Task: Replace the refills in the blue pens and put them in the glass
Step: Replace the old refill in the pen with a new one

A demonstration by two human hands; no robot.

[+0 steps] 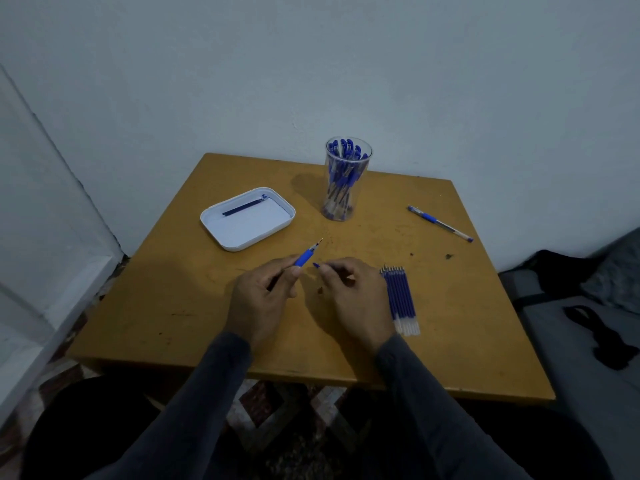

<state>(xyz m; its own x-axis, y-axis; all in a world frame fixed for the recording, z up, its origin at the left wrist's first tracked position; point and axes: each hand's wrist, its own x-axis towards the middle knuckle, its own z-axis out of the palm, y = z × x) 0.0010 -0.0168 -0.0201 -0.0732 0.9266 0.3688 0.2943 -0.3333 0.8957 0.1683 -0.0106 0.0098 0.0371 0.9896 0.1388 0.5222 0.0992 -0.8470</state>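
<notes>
Left hand [258,299] grips a blue pen [306,257], tip pointing far; right hand [349,296] pinches a small blue piece [316,265] above the table [173,299].

Bench [450,306]: yellow-brown top, scuffed, dark specks near right-centre. Pale wall [311,64] behind. Patterned floor [277,403] shows below the near edge. Dark bag [561,271] and black strap [602,341] lie at right, off the bench.

The left hand [263,296] hides the rear of the pen [306,257] it holds, the small blue piece [316,265] at the right hand's [349,292] fingertips is too tiny to identify, and both sleeves run off the bottom edge.
</notes>
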